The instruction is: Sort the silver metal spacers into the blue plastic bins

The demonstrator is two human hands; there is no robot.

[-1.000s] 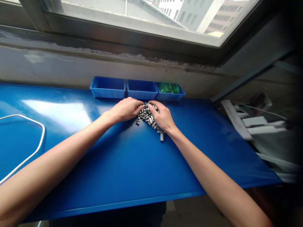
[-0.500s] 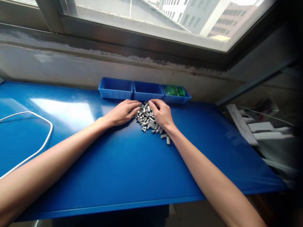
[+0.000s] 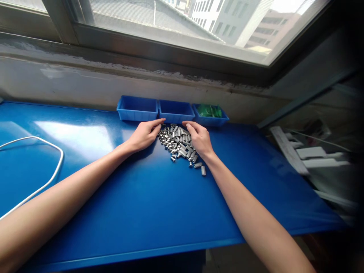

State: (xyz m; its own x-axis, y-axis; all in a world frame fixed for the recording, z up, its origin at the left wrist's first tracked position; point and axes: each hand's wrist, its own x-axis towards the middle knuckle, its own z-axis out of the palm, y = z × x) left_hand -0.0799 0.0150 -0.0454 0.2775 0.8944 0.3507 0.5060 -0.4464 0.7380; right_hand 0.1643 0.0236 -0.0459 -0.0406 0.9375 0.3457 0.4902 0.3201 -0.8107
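Note:
A heap of small silvery metal pieces [image 3: 179,142], some like screws and others like hexagonal standoffs, lies on the blue table [image 3: 142,212]. At the heap's left side is my left hand [image 3: 144,134], fingers stretched out and thumb apart, holding nothing I can see. My right hand [image 3: 200,139] rests along the right side with its fingers extended and its thumb on or close to the pieces. One loose hexagonal standoff [image 3: 203,170] and a screw [image 3: 190,164] lie at the near right edge of the heap.
Behind the heap stand three blue bins: a left bin [image 3: 138,115], a middle bin [image 3: 176,116] and a right bin [image 3: 212,122] with green plastic [image 3: 209,110] inside. A white cable [image 3: 58,161] curves across the table's left. White objects [image 3: 313,152] are beyond the right edge.
My hands have moved slightly apart, the left to the left and the right to the right. More of the heap shows between them, and its pieces look more spread.

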